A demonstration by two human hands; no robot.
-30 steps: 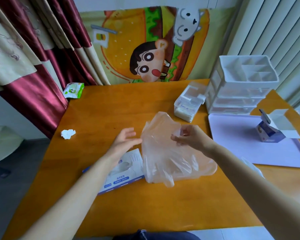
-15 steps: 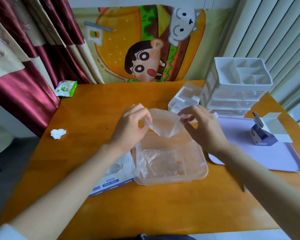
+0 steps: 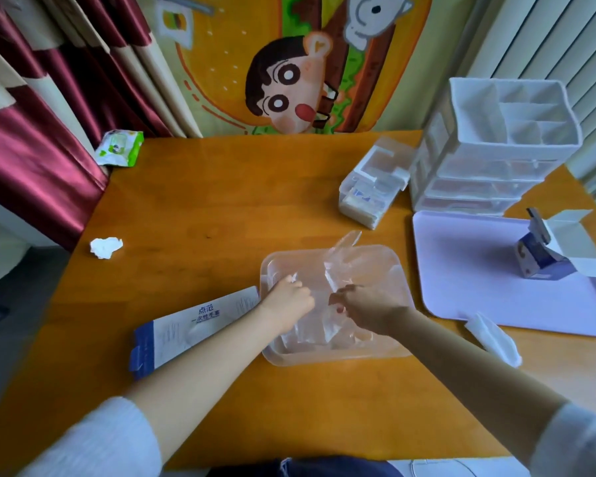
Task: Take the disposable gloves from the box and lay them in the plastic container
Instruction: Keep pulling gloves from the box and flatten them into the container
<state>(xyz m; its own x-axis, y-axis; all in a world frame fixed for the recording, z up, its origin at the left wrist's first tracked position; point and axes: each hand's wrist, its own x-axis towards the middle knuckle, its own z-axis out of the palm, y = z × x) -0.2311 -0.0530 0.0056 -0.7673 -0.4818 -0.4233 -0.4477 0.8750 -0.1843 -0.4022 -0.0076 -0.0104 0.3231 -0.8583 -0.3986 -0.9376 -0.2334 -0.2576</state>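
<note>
Head: plastic container [image 3: 324,358] holds clear gloves [image 3: 341,265], maybe several.

Orange wooden table [image 3: 221,201] in front of me. Far left corner: green wipes packet [image 3: 119,151] lying flat, beside the dark red curtain [image 3: 31,160]. Left, nearer to me: crumpled white tissue [image 3: 105,247]. Behind the far edge hangs a cartoon burger cloth [image 3: 289,80]. Far right: white drawer organiser [image 3: 489,180] with a divided tray on top. Just left of it is a small clear box [image 3: 372,191] with a white lid. On my right, a lilac tray [image 3: 479,287] carries an open blue-and-white carton [image 3: 544,261], flaps up. A white folded item [image 3: 494,340] lies at the tray's near edge; I can't tell what it is. White slats [image 3: 547,36] far right.
</note>
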